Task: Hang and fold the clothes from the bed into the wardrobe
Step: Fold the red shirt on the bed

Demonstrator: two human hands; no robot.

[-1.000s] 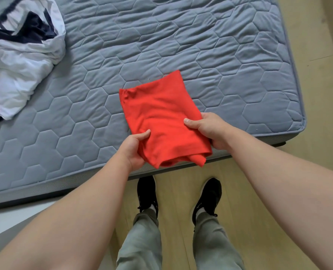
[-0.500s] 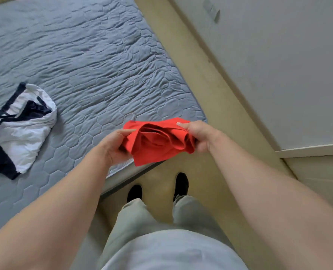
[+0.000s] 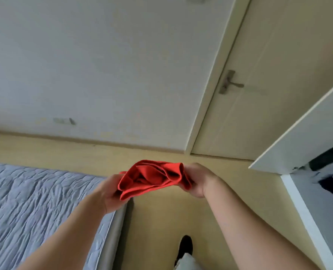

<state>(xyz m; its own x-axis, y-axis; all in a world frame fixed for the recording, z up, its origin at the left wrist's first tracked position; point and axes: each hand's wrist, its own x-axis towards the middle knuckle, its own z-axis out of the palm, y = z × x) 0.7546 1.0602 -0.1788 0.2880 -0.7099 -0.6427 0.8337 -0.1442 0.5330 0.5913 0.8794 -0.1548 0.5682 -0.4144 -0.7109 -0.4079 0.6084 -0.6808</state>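
Between your two hands, out in front of you and above the floor, sits the folded red cloth, off the bed and not yet in the wardrobe. Your left hand grips its left end, with the fingers curled beneath the folds and mostly hidden by them. Your right hand grips the right end, fingers wrapped round the bunched edge. The cloth's layers gape open toward you in the middle. At lower left lies the bed, its corner just under your left hand. Beyond the cloth you see yellow floor, a white wall and a closed door with a lever handle. At right a white wardrobe door stands open, and dark clothes show inside, blurred. One black shoe shows at the bottom.
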